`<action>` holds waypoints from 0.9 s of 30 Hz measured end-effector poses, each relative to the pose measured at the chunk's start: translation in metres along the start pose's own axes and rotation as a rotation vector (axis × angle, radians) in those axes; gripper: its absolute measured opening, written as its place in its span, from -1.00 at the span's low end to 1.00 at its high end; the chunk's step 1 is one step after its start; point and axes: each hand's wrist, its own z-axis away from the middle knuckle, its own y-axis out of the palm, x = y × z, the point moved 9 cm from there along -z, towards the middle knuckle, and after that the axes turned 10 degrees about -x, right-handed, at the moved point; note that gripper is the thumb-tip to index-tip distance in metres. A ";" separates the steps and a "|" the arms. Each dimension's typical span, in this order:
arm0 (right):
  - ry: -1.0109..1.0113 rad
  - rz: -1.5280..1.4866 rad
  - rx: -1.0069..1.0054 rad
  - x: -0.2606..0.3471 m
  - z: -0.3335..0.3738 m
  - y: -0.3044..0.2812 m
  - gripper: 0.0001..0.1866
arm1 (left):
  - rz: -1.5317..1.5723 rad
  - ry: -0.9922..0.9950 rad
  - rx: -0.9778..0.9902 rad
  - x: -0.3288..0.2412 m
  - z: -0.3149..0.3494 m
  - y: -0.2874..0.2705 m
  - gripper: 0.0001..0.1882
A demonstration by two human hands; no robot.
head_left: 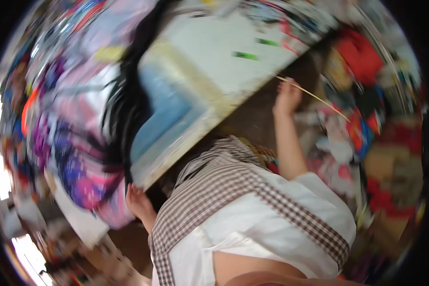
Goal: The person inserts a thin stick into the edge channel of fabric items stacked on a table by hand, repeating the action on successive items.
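Note:
My right hand [288, 97] is raised off the table's near edge on the right, its fingers closed round a thin pale stick [321, 100]. The stick slants down to the right, toward a pile of coloured cloth. At the table's near left corner, my left hand [139, 202] has its fingers curled at the lower end of a long bundle of black strips [128, 90]. Motion blur softens its fingertips. Those strips run up the left side of the white tabletop [209, 43], beside a blue panel with a yellowish border [171, 105].
Pink, purple and white fabric [86, 157] heaps up left of the table. Two small green pieces [246, 56] lie on the tabletop, with clutter along its far side. Red cloth [360, 57] and more piled fabric stand at the right. A checked apron [214, 181] covers my front.

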 end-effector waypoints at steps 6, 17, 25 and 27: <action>-0.003 -0.171 0.627 0.098 0.135 0.137 -0.84 | 0.234 -0.012 -0.159 0.011 0.007 -0.007 -0.64; 0.590 -0.228 2.120 0.076 0.593 0.201 -0.88 | 0.144 0.180 -0.506 -0.003 0.032 -0.007 -0.62; 0.554 -0.178 2.169 0.035 0.668 0.155 -0.86 | 0.115 0.250 -0.698 -0.011 0.051 -0.048 -0.65; 0.517 -0.111 2.208 0.035 0.669 0.151 -0.85 | 0.050 0.285 -0.752 -0.013 0.056 -0.051 -0.65</action>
